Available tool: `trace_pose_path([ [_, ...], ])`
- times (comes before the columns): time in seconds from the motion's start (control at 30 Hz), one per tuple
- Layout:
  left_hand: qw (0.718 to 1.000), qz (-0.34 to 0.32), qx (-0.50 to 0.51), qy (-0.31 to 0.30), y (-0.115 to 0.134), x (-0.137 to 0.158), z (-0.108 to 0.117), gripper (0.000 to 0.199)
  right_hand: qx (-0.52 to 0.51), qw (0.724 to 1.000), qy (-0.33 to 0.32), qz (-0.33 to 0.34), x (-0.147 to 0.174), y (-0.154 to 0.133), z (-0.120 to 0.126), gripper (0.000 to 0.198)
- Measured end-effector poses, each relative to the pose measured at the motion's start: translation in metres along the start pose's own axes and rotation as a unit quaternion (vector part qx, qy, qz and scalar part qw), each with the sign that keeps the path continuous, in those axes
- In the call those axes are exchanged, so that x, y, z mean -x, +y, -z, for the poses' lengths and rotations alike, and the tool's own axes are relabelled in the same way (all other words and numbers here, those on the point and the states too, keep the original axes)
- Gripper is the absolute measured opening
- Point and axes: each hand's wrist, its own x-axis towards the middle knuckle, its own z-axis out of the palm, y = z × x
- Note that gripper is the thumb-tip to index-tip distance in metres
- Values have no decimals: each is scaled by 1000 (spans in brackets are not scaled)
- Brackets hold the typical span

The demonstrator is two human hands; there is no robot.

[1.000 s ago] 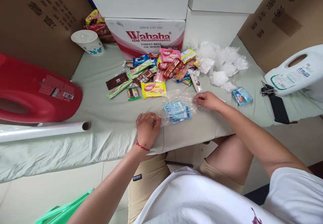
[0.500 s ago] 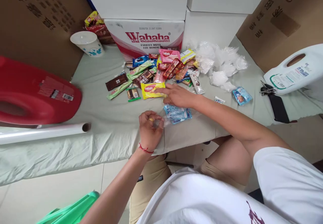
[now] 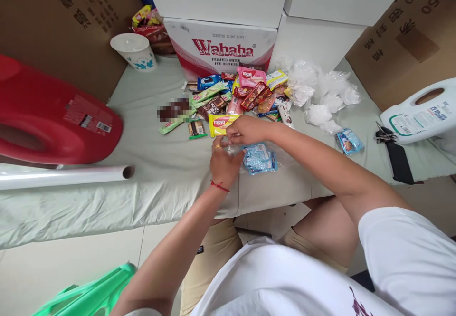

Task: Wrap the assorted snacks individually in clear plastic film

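Observation:
My left hand [image 3: 226, 163], with a ring and a red string bracelet, is closed on crinkled clear plastic, apparently a bag [image 3: 232, 150]. Its fingertips almost meet those of my right hand [image 3: 250, 129], which is curled in a pinch at the upper edge of the same plastic. Right behind these fingers lies a yellow nabati wafer packet [image 3: 219, 125], partly covered by my right hand. Blue snack packets [image 3: 259, 158] rest on the cloth under my right forearm, with clear film about them. Whether they are inside the bag, I cannot tell.
A heap of wrapped snacks [image 3: 217, 104] lies before the Wahaha carton [image 3: 223, 45]. Crumpled clear bags [image 3: 322, 92] and another blue packet [image 3: 349, 141] are to the right. A paper cup [image 3: 133, 52], red jug [image 3: 53, 116], film roll [image 3: 67, 177] and white bottle [image 3: 420, 111] stand or lie around.
My right hand has drawn its stretched fingers back from the yellow packet and curled them. My left hand has moved up to meet it with the plastic. The view has shifted slightly.

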Motion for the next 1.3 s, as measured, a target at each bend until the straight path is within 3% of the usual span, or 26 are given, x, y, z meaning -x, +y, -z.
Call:
trace_pose_path([
  [0.17, 983, 22, -150, -103, 13, -19, 13, 11, -101, 994, 29, -31, 18, 12, -4, 42],
  [0.27, 980, 21, -165, -108, 15, -20, 16, 8, -112, 990, 15, -83, 31, 32, -6, 58],
  [0.4, 976, 25, -193, -102, 15, -17, 13, 6, -80, 990, 3, -117, 45, 41, -9, 30],
  [0.57, 974, 19, -201, -98, 13, -22, 13, 16, -18, 990, 124, -59, 72, 3, -29, 27],
  [0.67, 975, 20, -192, -113, 8, -26, 19, 20, 43, 994, 81, -52, 93, -23, -57, 35],
  [0.77, 970, 21, -180, -164, 0, -26, 31, 22, 89, 994, 43, -37, 108, -34, -86, 41],
  [0.93, 962, -21, -122, -244, -6, -14, 49, 21, 42, 992, 116, -18, 122, -31, -109, 43],
  [1.1, 984, -54, -45, -165, 13, 10, 34, 22, 18, 987, 156, -44, 131, -36, -119, 45],
  [1.2, 977, -154, -95, -110, 28, 26, 8, 13, 6, 984, 157, -78, 131, -42, -123, 40],
  [1.3, 957, -226, -162, -78, 31, 45, -18, 21, -50, 983, 157, -78, 139, -41, -117, 28],
])
